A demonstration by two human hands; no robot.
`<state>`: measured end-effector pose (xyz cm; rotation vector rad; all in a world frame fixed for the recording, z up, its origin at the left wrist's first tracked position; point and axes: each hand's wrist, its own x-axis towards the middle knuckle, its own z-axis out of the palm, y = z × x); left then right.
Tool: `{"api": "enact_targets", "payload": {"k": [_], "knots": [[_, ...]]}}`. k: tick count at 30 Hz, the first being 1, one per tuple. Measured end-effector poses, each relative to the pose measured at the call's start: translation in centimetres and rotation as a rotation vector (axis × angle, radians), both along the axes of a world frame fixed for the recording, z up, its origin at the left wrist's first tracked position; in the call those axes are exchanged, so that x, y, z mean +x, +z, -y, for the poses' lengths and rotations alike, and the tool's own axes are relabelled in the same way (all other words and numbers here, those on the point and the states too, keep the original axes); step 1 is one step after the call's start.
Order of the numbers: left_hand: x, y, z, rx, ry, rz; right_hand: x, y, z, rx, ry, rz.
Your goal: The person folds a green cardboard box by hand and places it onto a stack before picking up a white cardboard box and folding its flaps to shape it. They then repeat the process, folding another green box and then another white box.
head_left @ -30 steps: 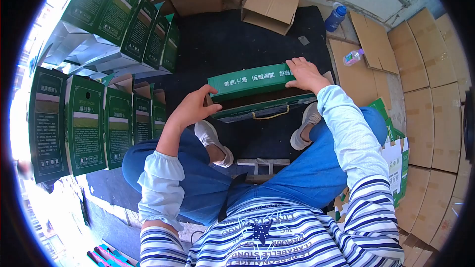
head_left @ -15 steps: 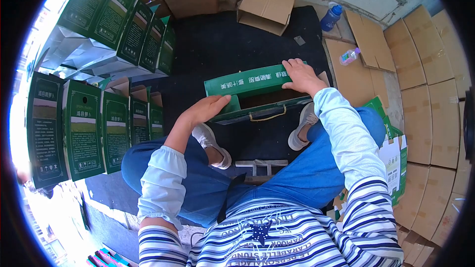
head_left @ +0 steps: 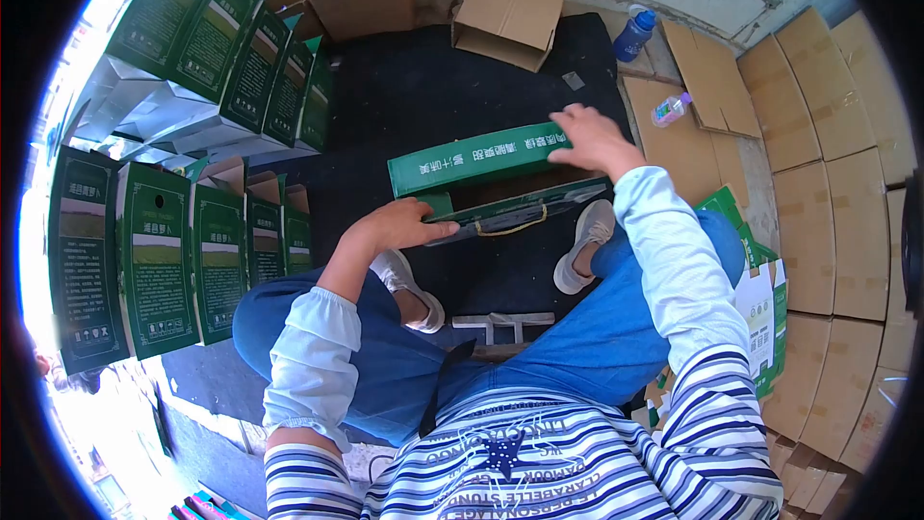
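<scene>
A green carton (head_left: 481, 158) with white lettering and a yellow cord handle stands open-topped on the dark mat between my feet. At its left near corner, my left hand (head_left: 397, 228) has its fingers over the end flap and its thumb along the near panel. Over the right end, my right hand (head_left: 595, 143) has its fingers bent and apart, with fingertips right at the far lettered flap. The inside of the carton is dark.
Several standing green cartons (head_left: 159, 250) line the left side in two rows. Brown boxes (head_left: 804, 221) are stacked at right. An open brown box (head_left: 510, 14), a blue bottle (head_left: 633, 37) and a small pink-capped bottle (head_left: 669, 111) are farther back. Flattened green cartons (head_left: 762, 313) lie by my right knee.
My left hand has shifted from the left end flap toward the near corner, its thumb now on the near panel. My right hand has lifted a little, its fingers more spread.
</scene>
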<state>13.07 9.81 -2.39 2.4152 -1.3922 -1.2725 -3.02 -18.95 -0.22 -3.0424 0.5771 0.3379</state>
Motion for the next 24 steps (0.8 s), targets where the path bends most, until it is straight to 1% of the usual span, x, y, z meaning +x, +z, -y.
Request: {"api": "enact_targets", "payload": {"k": [1, 2, 3, 5, 8, 10, 11, 12, 15, 16, 20, 22, 24], "knots": [[0.0, 0.1, -0.1, 0.008, 0.004, -0.011, 0.2, 1.6, 0.0, 0.004, -0.079, -0.074], [-0.1, 0.2, 0.0, 0.014, 0.007, -0.021, -0.7, 1.0, 1.5, -0.028, -0.138, 0.016], [-0.1, 0.2, 0.1, 0.019, 0.006, -0.031, -1.5, 2.0, 2.1, -0.026, -0.217, -0.015], [0.0, 0.3, 0.2, 0.040, -0.013, -0.025, -3.3, 3.4, 3.0, 0.166, -0.311, -0.105], [-0.3, 0.6, 0.6, 0.050, -0.041, -0.017, -4.5, 2.6, 3.6, 0.803, -0.500, -0.033], [-0.5, 1.0, 0.7, 0.063, -0.036, -0.004, -5.4, -2.0, 4.2, 0.906, -0.295, 0.003], [-0.7, 1.4, 0.9, 0.072, -0.025, 0.006, -5.5, -3.4, 4.4, 0.953, -0.189, 0.022], [-0.9, 1.6, 1.1, 0.083, -0.015, 0.015, -5.3, -3.3, 4.3, 0.804, -0.196, -0.155], [-0.6, 0.9, 1.2, 0.064, 0.056, 0.010, -5.1, -2.9, 4.6, 0.875, -0.298, -0.182], [-0.6, 0.7, 1.1, 0.032, 0.076, 0.010, -5.2, -4.0, 4.9, 0.951, -0.409, -0.185], [-0.5, 0.3, 0.9, -0.054, 0.137, -0.001, -5.1, -5.4, 5.2, 0.930, -0.467, -0.228], [-0.2, 0.2, 1.1, -0.077, 0.167, -0.026, -4.8, -4.0, 4.3, 0.908, -0.537, -0.203], [0.4, 0.1, 1.3, -0.097, 0.207, -0.067, -4.6, -3.4, 4.3, 0.937, -0.557, -0.207]]}}
